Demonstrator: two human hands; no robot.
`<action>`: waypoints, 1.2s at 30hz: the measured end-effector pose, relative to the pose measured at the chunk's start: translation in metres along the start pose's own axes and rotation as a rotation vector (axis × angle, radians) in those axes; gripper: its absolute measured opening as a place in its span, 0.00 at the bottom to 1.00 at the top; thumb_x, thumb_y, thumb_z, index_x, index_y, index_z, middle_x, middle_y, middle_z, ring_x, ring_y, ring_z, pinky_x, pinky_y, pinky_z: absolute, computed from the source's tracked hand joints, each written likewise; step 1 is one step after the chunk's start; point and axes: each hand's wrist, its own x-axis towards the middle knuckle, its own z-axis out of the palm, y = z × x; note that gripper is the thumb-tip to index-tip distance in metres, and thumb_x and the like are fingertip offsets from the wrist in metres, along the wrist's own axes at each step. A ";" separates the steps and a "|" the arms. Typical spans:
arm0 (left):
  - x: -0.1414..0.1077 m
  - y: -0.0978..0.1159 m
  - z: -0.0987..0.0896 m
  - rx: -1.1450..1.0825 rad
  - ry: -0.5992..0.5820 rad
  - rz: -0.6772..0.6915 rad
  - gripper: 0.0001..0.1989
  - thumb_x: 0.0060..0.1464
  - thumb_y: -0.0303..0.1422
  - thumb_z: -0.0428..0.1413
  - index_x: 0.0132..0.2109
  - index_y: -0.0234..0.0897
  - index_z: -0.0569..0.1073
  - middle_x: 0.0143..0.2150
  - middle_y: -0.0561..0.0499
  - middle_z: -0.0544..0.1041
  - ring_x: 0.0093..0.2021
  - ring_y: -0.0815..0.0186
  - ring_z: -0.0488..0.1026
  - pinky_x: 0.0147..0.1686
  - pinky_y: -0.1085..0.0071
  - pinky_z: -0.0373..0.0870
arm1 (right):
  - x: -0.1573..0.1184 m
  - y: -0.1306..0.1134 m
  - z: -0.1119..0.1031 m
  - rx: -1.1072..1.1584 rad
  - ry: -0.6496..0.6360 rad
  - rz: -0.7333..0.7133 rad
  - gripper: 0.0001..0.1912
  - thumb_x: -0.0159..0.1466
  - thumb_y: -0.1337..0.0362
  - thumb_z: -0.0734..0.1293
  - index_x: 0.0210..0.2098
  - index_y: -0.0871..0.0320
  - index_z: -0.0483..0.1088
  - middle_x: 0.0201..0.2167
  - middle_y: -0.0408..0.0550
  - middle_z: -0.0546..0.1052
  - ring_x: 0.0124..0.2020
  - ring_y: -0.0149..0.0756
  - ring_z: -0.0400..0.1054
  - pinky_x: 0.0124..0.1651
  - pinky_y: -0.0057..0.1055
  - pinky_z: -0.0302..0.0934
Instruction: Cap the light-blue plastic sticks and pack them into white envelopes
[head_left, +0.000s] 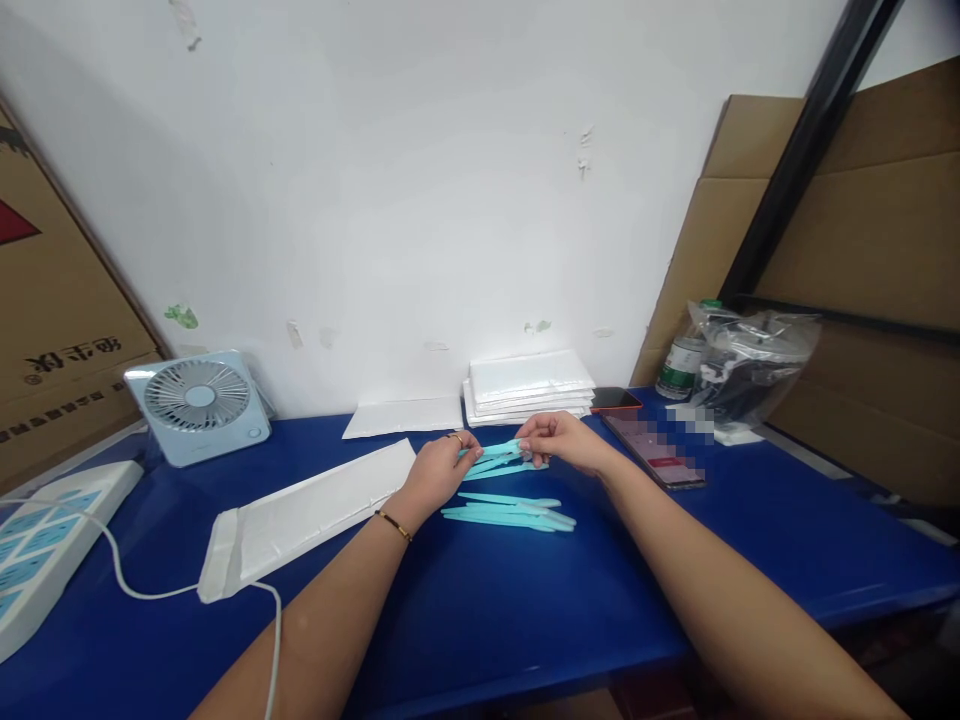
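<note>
My left hand [437, 471] and my right hand [561, 438] both grip a small bundle of light blue plastic sticks [498, 460], one hand at each end, just above the blue table [487, 600]. Several more light blue sticks [510, 513] lie flat on the table right below the hands. A long white padded envelope [307, 515] lies to the left of my left hand. A gold bracelet sits on my left wrist and a ring on one finger.
A stack of white envelopes [529, 386] and a single flat one [405, 415] rest against the wall. A small blue fan [199, 403] stands at the left with a white cable [142, 590]. At the right lie a phone [654, 450], a bottle [681, 362] and a clear plastic bag [754, 365]. Cardboard stands on both sides.
</note>
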 end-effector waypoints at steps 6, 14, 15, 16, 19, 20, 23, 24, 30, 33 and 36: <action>0.001 -0.003 0.001 0.032 -0.033 -0.026 0.12 0.60 0.40 0.44 0.37 0.41 0.69 0.30 0.54 0.75 0.32 0.66 0.71 0.32 0.72 0.59 | 0.000 0.009 -0.018 0.121 0.112 0.125 0.17 0.43 0.60 0.76 0.28 0.64 0.73 0.19 0.47 0.75 0.21 0.29 0.69 0.24 0.24 0.59; 0.001 -0.012 0.003 0.154 -0.010 -0.060 0.11 0.58 0.39 0.48 0.38 0.40 0.71 0.37 0.50 0.75 0.40 0.62 0.71 0.37 0.69 0.62 | 0.001 0.020 -0.040 -0.261 0.201 0.109 0.17 0.46 0.58 0.73 0.31 0.63 0.74 0.17 0.42 0.72 0.17 0.26 0.61 0.22 0.24 0.54; 0.000 -0.012 0.004 0.165 -0.010 -0.048 0.10 0.57 0.39 0.48 0.39 0.40 0.71 0.38 0.50 0.75 0.41 0.62 0.70 0.38 0.68 0.62 | 0.001 0.020 -0.039 -0.340 0.205 0.084 0.16 0.46 0.58 0.73 0.31 0.63 0.75 0.18 0.42 0.72 0.17 0.25 0.60 0.22 0.24 0.53; 0.000 -0.013 0.006 0.172 -0.011 -0.041 0.10 0.57 0.39 0.49 0.39 0.41 0.71 0.38 0.50 0.74 0.42 0.61 0.70 0.39 0.68 0.62 | 0.001 0.019 -0.038 -0.416 0.205 0.058 0.15 0.47 0.58 0.72 0.30 0.62 0.75 0.18 0.42 0.73 0.18 0.26 0.61 0.23 0.24 0.53; 0.000 -0.013 0.009 0.181 -0.008 -0.032 0.12 0.56 0.40 0.50 0.43 0.42 0.71 0.39 0.49 0.73 0.43 0.60 0.68 0.40 0.67 0.62 | -0.002 0.013 -0.034 -0.585 0.133 0.041 0.12 0.47 0.58 0.71 0.26 0.61 0.75 0.22 0.44 0.75 0.23 0.29 0.64 0.26 0.25 0.55; 0.000 -0.012 0.009 0.182 -0.003 -0.028 0.12 0.56 0.40 0.50 0.44 0.42 0.71 0.40 0.49 0.73 0.44 0.60 0.68 0.41 0.67 0.62 | -0.003 0.011 -0.033 -0.624 0.087 0.052 0.11 0.47 0.58 0.72 0.25 0.60 0.75 0.23 0.44 0.76 0.25 0.31 0.65 0.27 0.25 0.55; -0.001 -0.008 0.008 0.172 0.013 -0.003 0.13 0.55 0.42 0.50 0.44 0.41 0.71 0.43 0.48 0.72 0.46 0.59 0.66 0.42 0.66 0.61 | -0.006 0.006 -0.027 -0.712 -0.022 0.071 0.11 0.45 0.59 0.73 0.25 0.59 0.75 0.23 0.44 0.75 0.28 0.33 0.67 0.30 0.26 0.56; -0.002 -0.006 0.008 0.163 0.010 0.016 0.14 0.55 0.42 0.50 0.44 0.41 0.71 0.42 0.49 0.72 0.46 0.60 0.66 0.42 0.66 0.61 | -0.006 0.005 -0.025 -0.728 -0.047 0.072 0.10 0.45 0.59 0.72 0.25 0.58 0.75 0.23 0.43 0.75 0.28 0.34 0.66 0.30 0.27 0.56; -0.003 0.005 0.005 0.196 -0.100 0.109 0.11 0.56 0.40 0.51 0.35 0.41 0.74 0.36 0.51 0.75 0.42 0.61 0.65 0.40 0.66 0.57 | -0.007 0.001 -0.019 -0.659 -0.100 0.045 0.09 0.48 0.59 0.70 0.26 0.59 0.73 0.25 0.44 0.73 0.28 0.33 0.65 0.31 0.27 0.56; -0.001 0.008 0.006 0.226 -0.087 0.105 0.11 0.57 0.37 0.51 0.32 0.39 0.74 0.36 0.50 0.75 0.42 0.61 0.65 0.38 0.65 0.55 | -0.007 -0.001 -0.019 -0.648 -0.076 0.023 0.09 0.50 0.59 0.70 0.27 0.59 0.73 0.26 0.45 0.73 0.29 0.33 0.65 0.32 0.28 0.56; -0.001 0.009 0.008 0.262 -0.052 0.134 0.11 0.58 0.36 0.50 0.33 0.39 0.74 0.35 0.50 0.75 0.41 0.61 0.65 0.38 0.65 0.54 | -0.008 -0.004 -0.020 -0.662 -0.074 0.022 0.10 0.50 0.59 0.70 0.28 0.59 0.73 0.27 0.45 0.74 0.30 0.33 0.65 0.32 0.28 0.56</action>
